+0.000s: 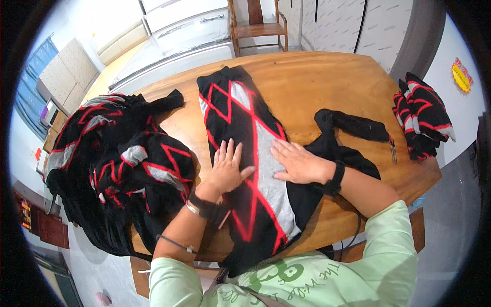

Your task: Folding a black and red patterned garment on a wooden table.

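A black, red and grey knitted garment [268, 153] lies lengthwise before me on a wooden table [330, 80]. My left hand [228, 169] rests flat on its black part, fingers apart. On the grey panel, my right hand [301, 163] lies with its palm down and grips nothing. A black sleeve [356, 124] of knit stretches out to the right, and a small metal tool [392, 149], its kind unclear, lies by its end. Black fabric also spreads beneath my right wrist.
A large heap of similar knitwear [115, 161] covers the left side of the table and hangs over its edge. Folded knit pieces [424, 115] are stacked at the right edge. Beyond the far edge stands a wooden chair [261, 30].
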A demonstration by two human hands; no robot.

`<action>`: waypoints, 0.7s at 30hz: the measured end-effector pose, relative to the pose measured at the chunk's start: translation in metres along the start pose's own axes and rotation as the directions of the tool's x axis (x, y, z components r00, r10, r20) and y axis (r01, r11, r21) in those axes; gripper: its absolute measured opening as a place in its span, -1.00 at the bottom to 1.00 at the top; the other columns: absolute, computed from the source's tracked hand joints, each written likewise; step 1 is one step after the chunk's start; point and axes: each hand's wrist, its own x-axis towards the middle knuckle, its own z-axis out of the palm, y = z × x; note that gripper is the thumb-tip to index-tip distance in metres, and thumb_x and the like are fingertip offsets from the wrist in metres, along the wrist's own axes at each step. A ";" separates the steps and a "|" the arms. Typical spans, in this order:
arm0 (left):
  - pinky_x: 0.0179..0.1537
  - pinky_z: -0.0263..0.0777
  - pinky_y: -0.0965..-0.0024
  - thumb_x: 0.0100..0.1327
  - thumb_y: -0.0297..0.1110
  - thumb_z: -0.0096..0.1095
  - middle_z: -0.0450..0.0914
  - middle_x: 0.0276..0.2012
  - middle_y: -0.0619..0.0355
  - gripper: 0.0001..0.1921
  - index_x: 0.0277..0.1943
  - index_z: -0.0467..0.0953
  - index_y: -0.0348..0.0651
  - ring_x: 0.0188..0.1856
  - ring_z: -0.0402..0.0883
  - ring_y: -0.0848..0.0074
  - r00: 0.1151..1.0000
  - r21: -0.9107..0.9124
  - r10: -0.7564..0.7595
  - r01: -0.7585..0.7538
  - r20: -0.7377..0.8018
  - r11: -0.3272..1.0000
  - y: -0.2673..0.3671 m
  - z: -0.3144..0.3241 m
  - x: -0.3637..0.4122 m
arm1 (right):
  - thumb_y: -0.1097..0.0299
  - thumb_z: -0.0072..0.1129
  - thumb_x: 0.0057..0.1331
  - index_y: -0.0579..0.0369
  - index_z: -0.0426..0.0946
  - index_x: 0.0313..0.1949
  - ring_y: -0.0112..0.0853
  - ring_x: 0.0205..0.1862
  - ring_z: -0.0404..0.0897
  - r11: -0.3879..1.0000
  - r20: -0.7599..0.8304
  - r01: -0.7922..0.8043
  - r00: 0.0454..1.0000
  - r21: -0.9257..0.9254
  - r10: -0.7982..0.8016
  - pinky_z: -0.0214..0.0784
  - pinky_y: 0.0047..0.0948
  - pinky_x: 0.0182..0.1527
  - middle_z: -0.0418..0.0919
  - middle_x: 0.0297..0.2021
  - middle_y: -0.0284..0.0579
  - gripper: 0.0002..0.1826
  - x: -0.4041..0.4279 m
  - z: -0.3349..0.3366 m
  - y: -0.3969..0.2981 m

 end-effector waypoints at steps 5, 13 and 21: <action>0.31 -0.15 -0.14 0.18 0.26 0.06 -0.02 0.33 -0.38 -0.09 0.34 0.04 -0.35 0.37 -0.11 -0.25 0.999 -0.030 0.018 -0.020 -0.045 0.999 0.014 0.000 -0.012 | -0.04 0.11 0.23 0.29 0.33 0.11 -0.06 0.15 0.38 0.992 0.518 0.069 0.848 0.102 -0.112 0.24 -0.18 0.14 0.40 0.10 0.16 -0.34 0.032 -0.066 0.016; 0.29 -0.05 -0.12 0.10 0.25 0.14 0.09 0.29 -0.36 -0.11 0.27 0.19 -0.35 0.35 -0.02 -0.23 0.991 -0.025 0.026 -0.029 -0.133 0.999 0.021 -0.006 -0.017 | 0.15 0.19 0.15 0.16 0.57 -0.28 -0.17 -0.28 0.61 0.957 -0.135 -0.193 0.965 0.217 0.225 0.43 -0.26 -0.22 0.63 -0.36 0.01 -0.69 0.171 -0.082 0.108; 0.30 -0.10 -0.10 0.13 0.23 0.14 0.08 0.28 -0.40 -0.12 0.28 0.17 -0.36 0.33 0.02 -0.23 0.994 -0.047 0.023 -0.028 -0.104 0.999 0.025 -0.015 -0.019 | 0.03 0.18 0.11 0.08 0.58 -0.31 0.00 -0.24 0.58 0.878 -0.412 -0.381 0.779 0.289 0.474 0.42 -0.08 -0.19 0.60 -0.36 0.09 -0.64 0.245 -0.001 0.132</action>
